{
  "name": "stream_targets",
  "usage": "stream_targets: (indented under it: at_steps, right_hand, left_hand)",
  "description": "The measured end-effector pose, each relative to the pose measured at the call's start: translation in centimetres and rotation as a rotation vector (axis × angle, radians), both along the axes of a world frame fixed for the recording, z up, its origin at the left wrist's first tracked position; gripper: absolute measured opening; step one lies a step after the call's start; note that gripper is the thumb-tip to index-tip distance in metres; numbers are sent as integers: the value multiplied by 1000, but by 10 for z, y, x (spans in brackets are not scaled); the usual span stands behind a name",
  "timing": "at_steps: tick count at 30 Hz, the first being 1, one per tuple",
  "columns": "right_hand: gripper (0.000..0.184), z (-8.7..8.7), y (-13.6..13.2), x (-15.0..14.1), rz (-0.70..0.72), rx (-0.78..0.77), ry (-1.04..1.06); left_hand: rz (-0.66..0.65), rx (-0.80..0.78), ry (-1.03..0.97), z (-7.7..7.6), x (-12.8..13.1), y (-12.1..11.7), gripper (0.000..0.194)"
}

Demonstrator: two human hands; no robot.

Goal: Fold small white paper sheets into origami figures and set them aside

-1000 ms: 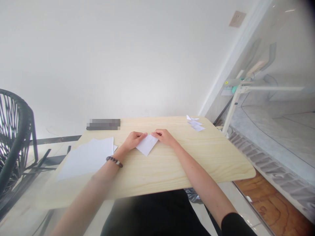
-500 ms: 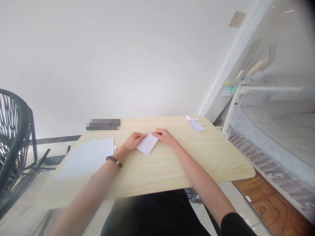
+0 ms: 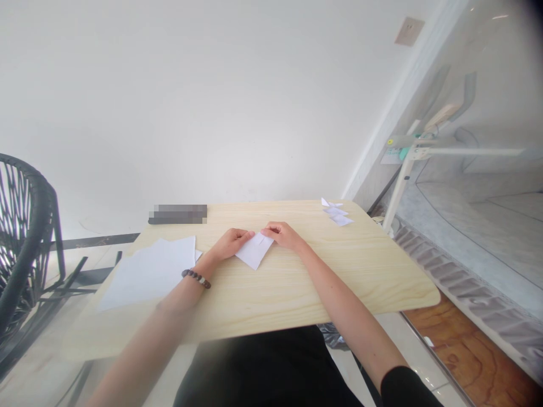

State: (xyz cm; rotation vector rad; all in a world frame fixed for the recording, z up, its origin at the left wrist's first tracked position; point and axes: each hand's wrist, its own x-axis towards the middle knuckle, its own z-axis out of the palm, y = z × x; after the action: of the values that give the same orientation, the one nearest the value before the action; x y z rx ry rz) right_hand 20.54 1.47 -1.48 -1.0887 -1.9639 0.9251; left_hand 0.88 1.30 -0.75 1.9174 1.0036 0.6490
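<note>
A small folded piece of white paper (image 3: 255, 255) is held between both hands just over the middle of the table, one corner pointing towards me. My left hand (image 3: 231, 243) grips its left edge, thumb on top. My right hand (image 3: 281, 234) pinches the paper at its far right side, fingers curled. A crease or flap shows on the paper between the two thumbs. The fingers beneath the paper are hidden.
Larger white sheets (image 3: 148, 271) lie on the table's left side, partly behind my left forearm. Several small folded paper pieces (image 3: 337, 215) sit at the far right. A dark blurred-out object (image 3: 178, 215) lies at the back left. A black woven chair (image 3: 29, 226) stands left of the wooden table (image 3: 271, 311).
Hardly anything differs. Both hands keep their grip on the folded paper, and the thumbs have shifted only very slightly.
</note>
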Motion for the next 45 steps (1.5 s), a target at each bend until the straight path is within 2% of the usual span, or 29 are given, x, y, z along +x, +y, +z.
stream_targets:
  at_steps: [7,15,24,33,39,45]
  right_hand:
    - [34,-4,0,-3,-19,53,-38]
    - [34,-3,0,-5,1,99,-88]
    - [35,-5,0,-4,-9,52,-72]
    - [34,-5,1,-4,-27,97,-58]
    - [35,-8,3,-4,-104,46,-6]
    - [34,-6,2,-2,-107,85,1]
  left_hand:
    - [24,-3,11,4,2,-3,42]
    - [45,56,40,1,0,0,42]
    - [71,97,47,0,2,0,44]
    - [24,75,33,3,0,-1,43]
    - [66,97,21,0,2,0,44]
    - [88,145,37,0,1,2,42]
